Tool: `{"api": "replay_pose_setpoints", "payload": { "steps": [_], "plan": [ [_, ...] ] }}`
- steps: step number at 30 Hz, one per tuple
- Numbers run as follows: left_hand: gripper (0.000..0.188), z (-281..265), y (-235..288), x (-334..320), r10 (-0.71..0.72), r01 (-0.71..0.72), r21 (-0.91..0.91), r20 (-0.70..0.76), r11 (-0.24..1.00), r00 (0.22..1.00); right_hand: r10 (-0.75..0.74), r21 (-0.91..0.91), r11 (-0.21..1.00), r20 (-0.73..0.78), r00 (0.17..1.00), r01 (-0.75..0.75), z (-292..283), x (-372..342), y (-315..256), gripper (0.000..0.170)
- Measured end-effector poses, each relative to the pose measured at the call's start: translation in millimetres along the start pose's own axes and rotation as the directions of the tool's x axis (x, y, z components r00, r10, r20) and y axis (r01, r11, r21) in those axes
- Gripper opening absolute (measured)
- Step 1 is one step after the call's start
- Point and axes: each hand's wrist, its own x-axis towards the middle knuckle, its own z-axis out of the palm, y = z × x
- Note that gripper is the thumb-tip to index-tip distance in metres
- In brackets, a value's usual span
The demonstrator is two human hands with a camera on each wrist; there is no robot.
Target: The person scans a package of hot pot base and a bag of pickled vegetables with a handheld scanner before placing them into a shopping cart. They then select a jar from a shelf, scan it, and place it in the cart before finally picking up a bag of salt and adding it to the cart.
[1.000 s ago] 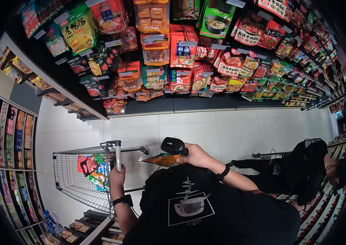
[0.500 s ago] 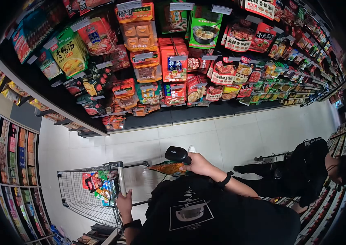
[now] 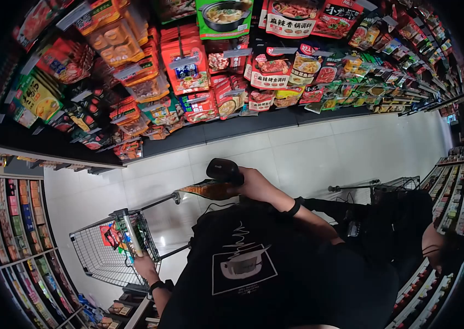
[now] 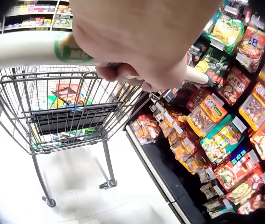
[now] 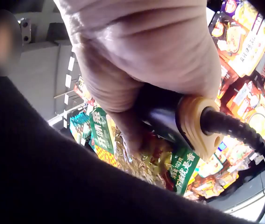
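My left hand [image 3: 145, 267] grips the pale handle [image 3: 132, 236] of a wire shopping cart. Its fingers wrap round the bar in the left wrist view, above the cart's black panel [image 4: 71, 119]. Several colourful packets [image 3: 112, 236] lie inside the basket. In front of my body, my right hand [image 3: 258, 185] holds a black corded barcode scanner [image 3: 224, 170] together with a food packet [image 3: 207, 190]. The right wrist view shows the scanner's yellow-ringed cable end [image 5: 200, 123] below the palm. Under it, the packet shows green printed ends and a see-through middle.
A long rack of hanging seasoning packets [image 3: 270, 71] runs along the far side of the aisle. More stocked shelves [image 3: 21, 203] stand at the left. To the right, a person in black [image 3: 396, 225] is close to a second cart [image 3: 402, 186]. Pale tiles [image 3: 314, 148] cover the floor.
The head view has turned to the right, so the rack slides left. The cart and my left hand have shifted left and slanted in view. Both hands keep their holds.
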Motion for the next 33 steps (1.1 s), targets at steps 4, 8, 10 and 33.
{"api": "replay_pose_setpoints", "payload": {
  "steps": [4,8,10,33],
  "plan": [
    [0.045,-5.2,55.9,-14.6,-0.014,0.014,-0.026,0.0,1.0,1.0,-0.029,0.077,0.997,-0.016,0.999,0.03,-65.3,8.0,22.7,0.064],
    [0.042,-2.0,101.7,-28.8,-0.034,0.033,-0.061,-0.026,0.998,0.999,0.085,0.02,0.996,-0.016,0.996,-0.085,-132.7,4.2,34.3,0.063],
    [0.042,-3.5,123.3,-36.4,-0.043,0.043,-0.037,-0.002,0.998,0.999,0.078,0.133,0.988,-0.034,0.996,-0.073,-155.5,1.1,56.5,0.062],
    [0.04,33.9,365.5,-129.7,-0.097,0.097,0.014,-0.009,0.995,0.995,0.14,0.002,0.99,-0.177,0.974,-0.142,-453.0,34.4,130.3,0.059]
  ]
}}
